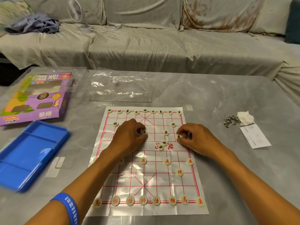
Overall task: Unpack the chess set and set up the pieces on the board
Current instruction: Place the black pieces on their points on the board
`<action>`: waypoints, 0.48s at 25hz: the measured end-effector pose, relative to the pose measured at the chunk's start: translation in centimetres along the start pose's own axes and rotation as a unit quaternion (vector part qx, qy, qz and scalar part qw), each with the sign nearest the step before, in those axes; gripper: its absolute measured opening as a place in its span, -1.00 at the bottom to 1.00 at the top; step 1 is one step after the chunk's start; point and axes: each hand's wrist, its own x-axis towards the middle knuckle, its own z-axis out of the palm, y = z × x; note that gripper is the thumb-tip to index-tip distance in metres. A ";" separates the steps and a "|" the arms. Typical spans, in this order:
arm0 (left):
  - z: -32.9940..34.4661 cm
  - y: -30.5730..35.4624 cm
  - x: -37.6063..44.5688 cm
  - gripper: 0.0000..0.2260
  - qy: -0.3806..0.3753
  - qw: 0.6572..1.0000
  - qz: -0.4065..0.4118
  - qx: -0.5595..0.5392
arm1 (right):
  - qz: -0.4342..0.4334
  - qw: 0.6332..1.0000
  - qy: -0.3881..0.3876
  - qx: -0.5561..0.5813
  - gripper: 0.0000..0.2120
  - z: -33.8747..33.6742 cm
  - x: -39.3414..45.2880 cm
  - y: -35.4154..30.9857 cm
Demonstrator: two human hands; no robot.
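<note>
Over the board, the left hand pinched one black-marked piece while the right hand pinched another piece near the midline

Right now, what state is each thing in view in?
left hand: pinching a black piece
right hand: pinching a black piece
board sheet: spread flat
two loose black pieces: lying mid-board, overlapping
blue tray: open, no pieces inside
purple box: lying flat
plastic bag: lying flat
fan: upright on the sofa

Left hand and right hand each pinch 1 black piece.
</note>
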 end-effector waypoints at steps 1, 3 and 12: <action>0.0 -0.1 0.0 -0.70 0.001 1.000 0.000 -0.001 | 0.005 1.000 0.007 0.005 -0.75 -0.1 0.4 0.1; -0.1 -0.2 0.0 -0.71 0.005 1.000 -0.001 -0.005 | 0.010 1.000 0.010 0.015 -0.75 -0.3 0.8 0.2; 0.0 -0.3 -0.2 -0.73 0.013 1.000 0.001 -0.022 | 0.035 0.996 0.032 0.072 -0.80 -1.8 -0.5 2.2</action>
